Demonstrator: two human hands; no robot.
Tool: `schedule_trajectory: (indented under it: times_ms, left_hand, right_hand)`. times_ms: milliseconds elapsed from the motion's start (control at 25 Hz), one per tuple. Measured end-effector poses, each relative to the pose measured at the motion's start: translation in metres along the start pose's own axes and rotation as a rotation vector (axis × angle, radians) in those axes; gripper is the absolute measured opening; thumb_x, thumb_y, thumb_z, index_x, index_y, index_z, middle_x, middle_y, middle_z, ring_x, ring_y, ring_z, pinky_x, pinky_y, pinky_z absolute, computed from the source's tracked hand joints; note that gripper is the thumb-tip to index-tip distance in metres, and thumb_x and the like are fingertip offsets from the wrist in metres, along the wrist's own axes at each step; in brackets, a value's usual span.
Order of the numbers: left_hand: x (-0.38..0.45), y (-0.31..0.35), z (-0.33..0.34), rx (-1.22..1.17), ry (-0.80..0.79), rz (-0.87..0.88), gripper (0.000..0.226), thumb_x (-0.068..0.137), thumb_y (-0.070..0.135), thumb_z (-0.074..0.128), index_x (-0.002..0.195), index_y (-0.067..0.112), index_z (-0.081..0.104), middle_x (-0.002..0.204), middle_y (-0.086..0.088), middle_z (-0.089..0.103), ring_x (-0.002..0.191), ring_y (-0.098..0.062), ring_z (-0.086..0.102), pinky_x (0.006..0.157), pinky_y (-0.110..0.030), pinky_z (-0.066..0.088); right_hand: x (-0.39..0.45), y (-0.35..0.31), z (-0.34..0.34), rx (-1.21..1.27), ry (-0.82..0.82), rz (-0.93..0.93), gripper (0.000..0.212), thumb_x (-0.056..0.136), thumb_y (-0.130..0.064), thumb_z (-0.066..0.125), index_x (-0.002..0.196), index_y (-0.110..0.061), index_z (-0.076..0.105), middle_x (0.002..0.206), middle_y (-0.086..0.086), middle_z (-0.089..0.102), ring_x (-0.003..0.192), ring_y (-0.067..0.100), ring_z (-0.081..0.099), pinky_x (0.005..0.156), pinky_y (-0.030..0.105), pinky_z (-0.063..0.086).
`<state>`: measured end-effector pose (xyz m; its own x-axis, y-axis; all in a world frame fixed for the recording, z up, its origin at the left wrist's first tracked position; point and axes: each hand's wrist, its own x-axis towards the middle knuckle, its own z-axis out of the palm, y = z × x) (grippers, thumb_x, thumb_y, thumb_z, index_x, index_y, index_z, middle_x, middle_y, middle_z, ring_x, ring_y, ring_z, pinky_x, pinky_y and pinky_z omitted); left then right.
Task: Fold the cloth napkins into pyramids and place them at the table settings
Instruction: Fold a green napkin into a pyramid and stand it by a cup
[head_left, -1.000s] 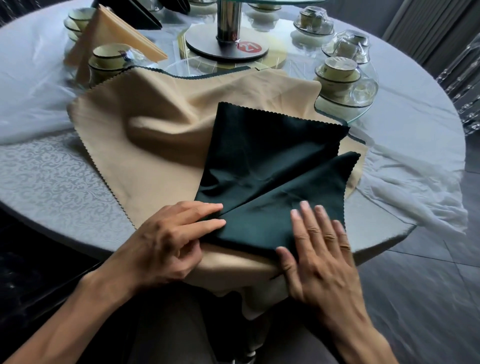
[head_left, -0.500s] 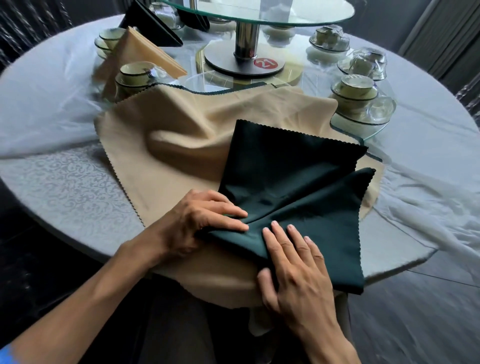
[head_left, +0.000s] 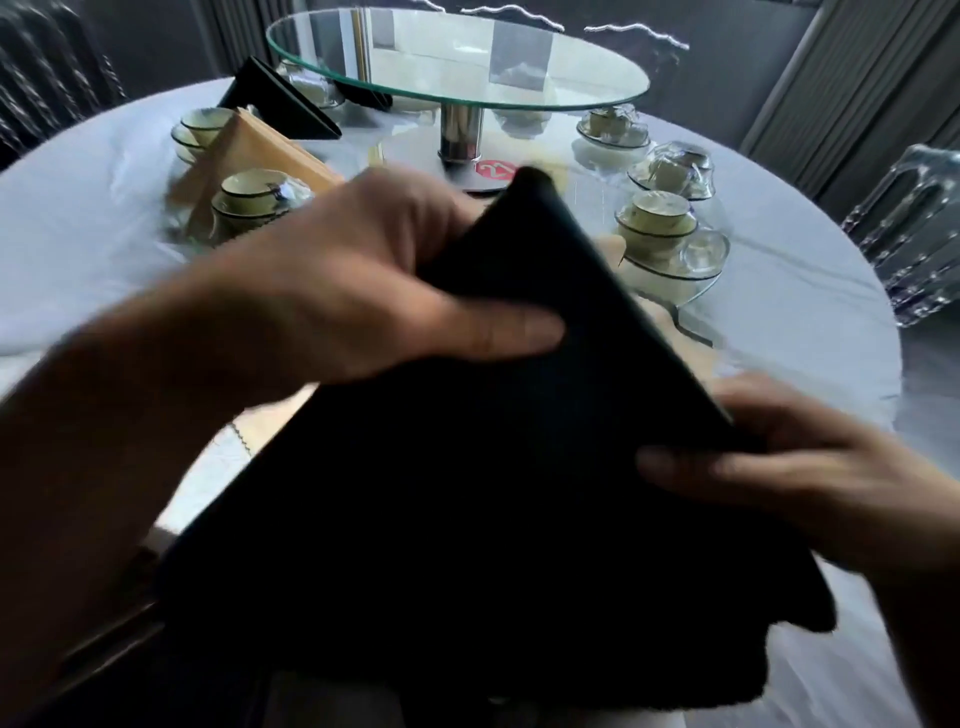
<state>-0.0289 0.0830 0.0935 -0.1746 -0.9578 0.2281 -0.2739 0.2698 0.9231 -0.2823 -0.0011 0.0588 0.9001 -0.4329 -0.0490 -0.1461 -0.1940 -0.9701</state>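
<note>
Holding the dark green cloth napkin (head_left: 493, 467) up as a triangle, you grip its left slope with your left hand (head_left: 363, 291) and pinch its right edge with your right hand (head_left: 810, 467). Beyond your left hand, a dark folded pyramid (head_left: 280, 101) and a tan one (head_left: 249, 150) already stand; this one remains unplaced. The round white-clothed table (head_left: 779, 322) carries a glass turntable (head_left: 457, 67).
</note>
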Motion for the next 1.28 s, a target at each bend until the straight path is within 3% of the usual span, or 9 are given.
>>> schedule_trajectory:
  times_ms: [80, 200, 360, 480, 600, 720, 840, 1040, 1280]
  left_hand:
    - [0.031, -0.009, -0.007, -0.084, -0.045, -0.226, 0.025, 0.066, 0.012, 0.078, 0.088, 0.001, 0.075, 0.085, -0.014, 0.076, 0.067, -0.022, 0.072, 0.059, -0.029, 0.06]
    - [0.067, -0.068, -0.003, -0.17, -0.097, -0.525, 0.017, 0.074, 0.008, 0.072, 0.088, -0.001, 0.074, 0.084, -0.013, 0.075, 0.066, -0.019, 0.072, 0.068, -0.031, 0.061]
    - [0.075, -0.154, 0.009, -0.2, -0.04, -0.741, 0.006, 0.084, 0.003, 0.071, 0.09, 0.002, 0.072, 0.08, -0.011, 0.075, 0.064, -0.018, 0.072, 0.065, -0.031, 0.061]
    - [0.074, -0.175, 0.013, -0.187, 0.0, -0.75, 0.024, 0.083, 0.008, 0.075, 0.104, -0.002, 0.07, 0.095, -0.015, 0.075, 0.081, -0.023, 0.073, 0.076, -0.034, 0.06]
    - [0.078, -0.175, 0.013, -0.221, -0.007, -0.751, 0.033, 0.083, 0.008, 0.076, 0.113, -0.003, 0.067, 0.105, -0.018, 0.073, 0.091, -0.026, 0.072, 0.083, -0.036, 0.059]
    - [0.078, -0.172, 0.019, -0.213, 0.032, -0.732, 0.027, 0.083, 0.007, 0.076, 0.109, 0.0, 0.07, 0.102, -0.017, 0.074, 0.089, -0.027, 0.072, 0.08, -0.035, 0.059]
    - [0.068, -0.178, 0.026, -0.236, 0.18, -0.69, 0.022, 0.084, 0.005, 0.073, 0.105, -0.002, 0.071, 0.096, -0.019, 0.074, 0.08, -0.029, 0.071, 0.073, -0.038, 0.059]
    - [0.057, -0.177, 0.023, -0.451, 0.119, -0.715, 0.017, 0.089, 0.002, 0.063, 0.104, -0.002, 0.07, 0.085, -0.015, 0.074, 0.063, -0.021, 0.071, 0.065, -0.032, 0.06]
    - [0.055, -0.18, 0.017, -0.446, 0.095, -0.719, 0.029, 0.084, 0.002, 0.067, 0.112, -0.003, 0.068, 0.097, -0.018, 0.072, 0.07, -0.023, 0.07, 0.073, -0.036, 0.06]
  right_hand:
    - [0.012, 0.005, -0.014, 0.107, 0.104, 0.044, 0.012, 0.073, -0.023, 0.073, 0.074, -0.012, 0.075, 0.066, 0.001, 0.066, 0.055, 0.01, 0.06, 0.049, 0.016, 0.047]
    - [0.036, 0.043, -0.031, 0.157, 0.107, 0.242, 0.022, 0.08, -0.007, 0.064, 0.099, -0.006, 0.075, 0.097, 0.016, 0.074, 0.077, 0.022, 0.069, 0.07, 0.029, 0.059]
    - [0.058, 0.11, -0.04, 0.05, 0.116, 0.394, 0.024, 0.089, -0.003, 0.063, 0.112, 0.002, 0.068, 0.115, 0.035, 0.063, 0.095, 0.035, 0.062, 0.093, 0.049, 0.047]
    - [0.065, 0.128, -0.045, 0.044, 0.188, 0.422, 0.017, 0.089, -0.005, 0.065, 0.104, 0.002, 0.071, 0.105, 0.032, 0.067, 0.085, 0.03, 0.063, 0.078, 0.034, 0.052]
    - [0.084, 0.126, -0.043, -0.005, 0.281, 0.374, 0.008, 0.09, -0.014, 0.069, 0.09, -0.008, 0.074, 0.082, 0.013, 0.069, 0.067, 0.014, 0.06, 0.057, 0.02, 0.048]
    - [0.107, 0.127, -0.034, -0.368, 0.36, 0.32, 0.021, 0.091, -0.029, 0.067, 0.077, -0.013, 0.07, 0.062, -0.003, 0.058, 0.055, 0.007, 0.049, 0.054, 0.024, 0.037]
    - [0.115, 0.133, -0.023, -0.648, 0.458, 0.339, 0.028, 0.088, -0.042, 0.065, 0.074, -0.017, 0.062, 0.063, -0.005, 0.058, 0.061, 0.014, 0.054, 0.059, 0.032, 0.042]
    - [0.117, 0.125, -0.011, -0.088, 0.408, 0.301, 0.019, 0.092, -0.027, 0.066, 0.085, -0.01, 0.072, 0.07, 0.0, 0.066, 0.061, 0.008, 0.057, 0.056, 0.023, 0.044]
    - [0.131, 0.122, -0.013, 0.018, 0.315, 0.366, 0.012, 0.092, -0.018, 0.066, 0.086, -0.011, 0.074, 0.081, 0.01, 0.071, 0.068, 0.017, 0.062, 0.066, 0.028, 0.049]
